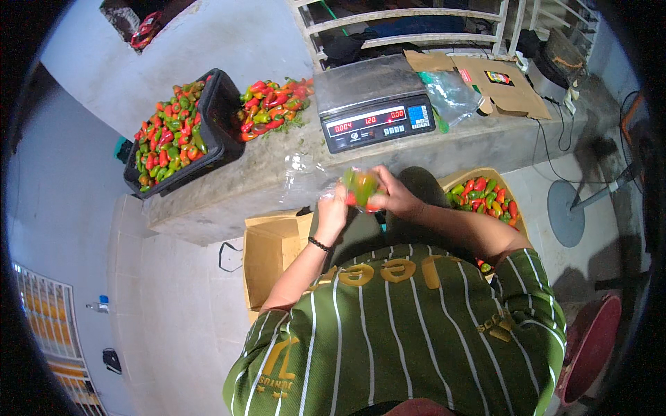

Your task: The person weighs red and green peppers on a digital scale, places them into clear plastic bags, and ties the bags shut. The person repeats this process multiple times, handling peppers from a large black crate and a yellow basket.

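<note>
Between my hands is a small clear plastic bag of peppers (362, 184), green and red ones showing through, somewhat blurred. My left hand (333, 210), with a dark bead bracelet at the wrist, is closed on the bag's left side. On the other side my right hand (398, 195) grips it with bent fingers. Just past my left hand, crinkled clear plastic (302, 170) lies against the ledge's front edge; I cannot tell whether it joins the held bag. Ahead stands a digital scale (374, 87) with a lit red display and a bare metal plate.
On the concrete ledge (229, 187), a black crate (220, 132) heaped with peppers tilts at left, beside a loose pepper pile (274, 104). Flattened cardboard (510, 87) and clear plastic bags (449, 97) lie right of the scale. Below are an open cardboard box (267, 260) and a box of peppers (485, 197).
</note>
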The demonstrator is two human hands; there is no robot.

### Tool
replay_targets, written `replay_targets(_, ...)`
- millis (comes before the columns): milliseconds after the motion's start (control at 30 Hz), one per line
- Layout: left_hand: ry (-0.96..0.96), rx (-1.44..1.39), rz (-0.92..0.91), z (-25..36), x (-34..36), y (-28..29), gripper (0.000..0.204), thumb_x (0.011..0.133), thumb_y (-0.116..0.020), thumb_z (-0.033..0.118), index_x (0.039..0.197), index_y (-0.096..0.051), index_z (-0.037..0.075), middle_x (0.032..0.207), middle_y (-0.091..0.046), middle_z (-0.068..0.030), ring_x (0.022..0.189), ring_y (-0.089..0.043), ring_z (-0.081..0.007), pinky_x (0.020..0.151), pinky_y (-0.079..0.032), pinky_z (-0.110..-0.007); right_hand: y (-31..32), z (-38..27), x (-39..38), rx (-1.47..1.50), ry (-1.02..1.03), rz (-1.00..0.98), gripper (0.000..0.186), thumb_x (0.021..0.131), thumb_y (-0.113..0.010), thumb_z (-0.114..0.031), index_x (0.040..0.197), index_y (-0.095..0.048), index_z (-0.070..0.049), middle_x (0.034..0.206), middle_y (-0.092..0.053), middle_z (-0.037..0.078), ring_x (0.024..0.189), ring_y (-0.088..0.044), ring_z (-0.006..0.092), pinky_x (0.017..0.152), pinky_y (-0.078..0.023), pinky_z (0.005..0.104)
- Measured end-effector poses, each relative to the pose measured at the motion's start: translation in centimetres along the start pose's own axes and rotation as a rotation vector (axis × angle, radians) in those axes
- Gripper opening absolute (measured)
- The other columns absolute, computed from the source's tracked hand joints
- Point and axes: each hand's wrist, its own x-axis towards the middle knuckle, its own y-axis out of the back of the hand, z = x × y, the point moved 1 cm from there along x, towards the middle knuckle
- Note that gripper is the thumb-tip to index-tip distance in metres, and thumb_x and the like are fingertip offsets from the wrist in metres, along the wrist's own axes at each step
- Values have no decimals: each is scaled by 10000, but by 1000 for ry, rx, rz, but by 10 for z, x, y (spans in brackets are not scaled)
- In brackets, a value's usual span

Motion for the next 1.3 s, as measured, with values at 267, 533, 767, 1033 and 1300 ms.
replay_targets(267, -391, 382, 221, 10, 3, 13, 349, 907, -409, 246, 707, -562, 5, 621, -550, -168, 604, -543, -336, 562, -401, -436, 4, 0, -13, 1178, -928, -247, 332, 871, -470, -277, 1099, -503, -38, 655, -567, 72, 469, -541, 182, 444, -472, 291)
replay_targets(533, 646, -362, -419, -11, 1, 15, 383, 908, -375, 337, 922, -578, 12, 705, -615, -90, 499, -579, -162, 414, -462, -251, 9, -84, -8, -1077, 789, -178, 419, 780, -548, -162, 1182, -523, -279, 1189, -443, 126, 1117, -393, 276, 891, -311, 464)
replay_targets(767, 645, -405, -459, -20, -8, 5, 411, 889, -394, 395, 953, -553, 21, 660, -585, -64, 493, -558, -160, 401, -442, -276, 31, -70, 6, -1092, 614, -308, 605, 714, -626, -383, 1238, -421, -162, 1259, -419, 100, 1224, -315, 281, 978, -213, 505)
replay_targets(1033, -235, 425, 28, 15, 11, 12, 244, 881, -435, 200, 820, -529, -18, 706, -561, -220, 678, -556, -393, 568, -428, -435, -9, -11, -12, 498, -451, -134, 715, 690, -524, -657, 1066, -504, -50, 979, -548, 154, 836, -559, 261, 637, -475, 323)
replay_targets(1300, -251, 206, 163, 34, 16, 36, 240, 914, -398, 163, 793, -526, -1, 732, -508, -155, 670, -498, -305, 615, -398, -391, -10, -41, 3, 840, -824, -263, 299, 883, -407, -371, 921, -518, -96, 591, -539, 36, 479, -516, 141, 420, -412, 288)
